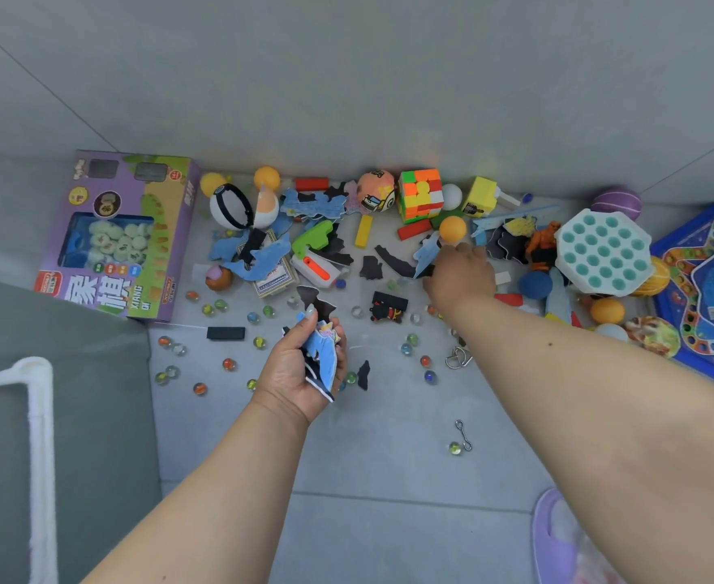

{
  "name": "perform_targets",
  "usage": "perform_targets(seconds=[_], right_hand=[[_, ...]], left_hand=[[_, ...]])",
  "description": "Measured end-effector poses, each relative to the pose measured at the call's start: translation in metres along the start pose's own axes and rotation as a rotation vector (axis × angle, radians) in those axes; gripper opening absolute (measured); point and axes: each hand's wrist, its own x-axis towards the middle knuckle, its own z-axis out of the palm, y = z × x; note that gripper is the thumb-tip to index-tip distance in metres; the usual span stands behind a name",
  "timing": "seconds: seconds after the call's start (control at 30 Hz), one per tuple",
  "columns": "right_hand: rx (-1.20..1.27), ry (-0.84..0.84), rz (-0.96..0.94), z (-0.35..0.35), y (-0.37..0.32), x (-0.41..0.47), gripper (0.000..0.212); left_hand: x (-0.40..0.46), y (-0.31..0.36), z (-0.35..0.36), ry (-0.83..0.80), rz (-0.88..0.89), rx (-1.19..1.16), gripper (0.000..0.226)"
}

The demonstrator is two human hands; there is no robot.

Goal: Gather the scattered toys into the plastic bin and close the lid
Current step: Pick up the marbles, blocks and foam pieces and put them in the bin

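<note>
The toys lie scattered on the grey floor [389, 457], most of them heaped along the foot of the wall. Many are flat foam puzzle pieces, pale blue on one face and black on the other. The left hand [300, 373] grips a small stack of these puzzle pieces [321, 356], its fingers [310, 314] curled round them, over the floor near the middle of the view. The right hand [458, 274] reaches farther out into the heap, knuckles up, and its fingertips pinch another blue piece [427, 250] that lies just below an orange ball [452, 229].

Around it sit a multicoloured puzzle cube [420, 196], a yellow block [363, 231], a green and white toy gun [315, 255] and a black and white ball [231, 206]. Glass marbles [229, 364] are strewn across the floor nearer the person, among them two bent metal wire puzzles [458, 358].

To the left lies a purple game box [123, 233] with a window showing round pale pieces. To the right stand a white and teal bubble toy [604, 250] and a blue board game [709, 288]. The white rim of the plastic bin [39, 415] shows at the lower left edge.
</note>
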Motion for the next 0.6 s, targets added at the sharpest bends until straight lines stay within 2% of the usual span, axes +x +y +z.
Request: perform_targets(seconds=[0.13,0.27,0.33,0.4,0.5,0.6], right_hand=[[-0.047,-0.007,-0.065,0.007,-0.006,0.004,0.034],[-0.053,-0.001,-0.144,0.013,-0.004,0.005,0.026],[0.034,-0.007,-0.158,0.014,-0.004,0.003,0.023],[0.266,0.043,-0.141,0.010,-0.004,-0.005,0.019],[0.794,0.135,-0.076,-0.004,-0.016,-0.032,0.009],[1.183,0.000,-0.047,-0.009,-0.043,-0.063,0.004]], left_hand=[[0.004,0.000,0.007,0.010,0.012,0.008,0.030],[0.008,0.000,0.009,0.033,0.037,0.052,0.012],[0.011,0.000,0.009,0.047,0.062,0.091,0.008],[0.016,0.000,0.008,0.070,0.104,0.121,0.006],[0.021,-0.002,0.008,0.092,0.158,0.161,0.007],[0.024,-0.003,0.009,0.042,0.212,0.168,0.011]])
